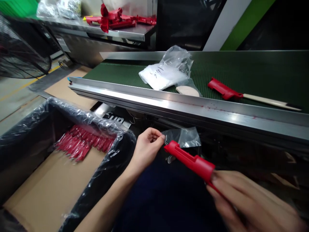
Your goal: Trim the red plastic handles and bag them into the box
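My left hand (151, 143) is closed, thumb and fingertips pinching the edge of a small clear plastic bag (190, 137). The bag spreads out to the right, behind the red part. My right hand (241, 196) wraps around one end of a red plastic tubular part (190, 159), with its fingers smeared by motion. The part's far end, with a cutout along its side, points at the bag's edge by my left fingertips. Whether that end is inside the bag or just in front of it, I cannot tell.
A conveyor (116, 72) carries a white packet (160, 75) with handwriting, and a red piece (223, 89) with a pale stick. At left, a plastic-lined bin (14, 135) holds bagged red parts (82, 141). Beyond stand a steel bench (135, 33) with red parts and a fan (21, 51).
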The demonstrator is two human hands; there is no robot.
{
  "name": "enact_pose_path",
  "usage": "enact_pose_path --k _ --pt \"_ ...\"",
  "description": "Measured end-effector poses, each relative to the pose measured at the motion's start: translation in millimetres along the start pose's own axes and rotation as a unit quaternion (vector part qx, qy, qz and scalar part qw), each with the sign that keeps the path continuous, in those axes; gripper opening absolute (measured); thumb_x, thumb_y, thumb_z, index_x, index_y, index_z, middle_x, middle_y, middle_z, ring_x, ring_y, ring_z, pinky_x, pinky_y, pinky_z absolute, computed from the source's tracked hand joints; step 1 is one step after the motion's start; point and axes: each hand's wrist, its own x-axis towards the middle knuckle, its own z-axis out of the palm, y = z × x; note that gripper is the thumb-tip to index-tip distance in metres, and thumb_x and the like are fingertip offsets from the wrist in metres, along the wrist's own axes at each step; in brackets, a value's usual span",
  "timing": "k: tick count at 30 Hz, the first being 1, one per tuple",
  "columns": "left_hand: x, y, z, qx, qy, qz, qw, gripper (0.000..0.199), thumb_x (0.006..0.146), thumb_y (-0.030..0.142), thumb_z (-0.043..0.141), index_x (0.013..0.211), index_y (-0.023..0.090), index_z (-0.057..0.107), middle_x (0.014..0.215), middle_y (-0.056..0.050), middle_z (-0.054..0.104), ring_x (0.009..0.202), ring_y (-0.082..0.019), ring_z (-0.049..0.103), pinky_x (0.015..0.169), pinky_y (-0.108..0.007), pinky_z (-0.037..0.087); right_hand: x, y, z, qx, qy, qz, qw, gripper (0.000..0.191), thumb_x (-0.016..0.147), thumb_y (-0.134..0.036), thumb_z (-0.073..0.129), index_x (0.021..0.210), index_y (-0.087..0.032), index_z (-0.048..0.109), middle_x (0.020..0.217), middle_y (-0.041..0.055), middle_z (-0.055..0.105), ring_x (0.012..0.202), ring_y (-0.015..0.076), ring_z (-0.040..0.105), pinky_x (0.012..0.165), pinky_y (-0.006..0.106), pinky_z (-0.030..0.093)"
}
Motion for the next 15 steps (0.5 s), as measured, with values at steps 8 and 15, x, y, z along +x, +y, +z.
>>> enact_pose_path --k 8,15 --pt "-9.7 -0.7 -2.5 -0.022 -0.044 -0.012 0.999 0.019 0.082 0.032 0.065 0.081 0.013 0.061 0.070 -0.001 0.060 0.063 -0.010 0.054 0.059 -0.020 0.041 -4.0 7.8 14.2 -0.052 -0.049 -0.053 0.996 0.022 0.088 -0.003 0.056 0.109 -0.009 0.063 0.093 0.0090 0.068 0.088 0.0170 0.064 0.078 0.030 0.049" --pt "-19.6 -1.5 -5.3 0.039 -0.049 0.086 0.994 0.015 0.090 0.029 0.057 0.083 0.016 0.061 0.073 -0.001 0.059 0.065 -0.010 0.051 0.058 -0.022 0.040 -19.3 23.4 18.7 -0.040 -0.167 -0.169 0.971 0.035 0.090 -0.001 0.042 0.120 -0.002 0.059 0.113 0.0178 0.065 0.105 0.0302 0.060 0.084 0.046 0.051"
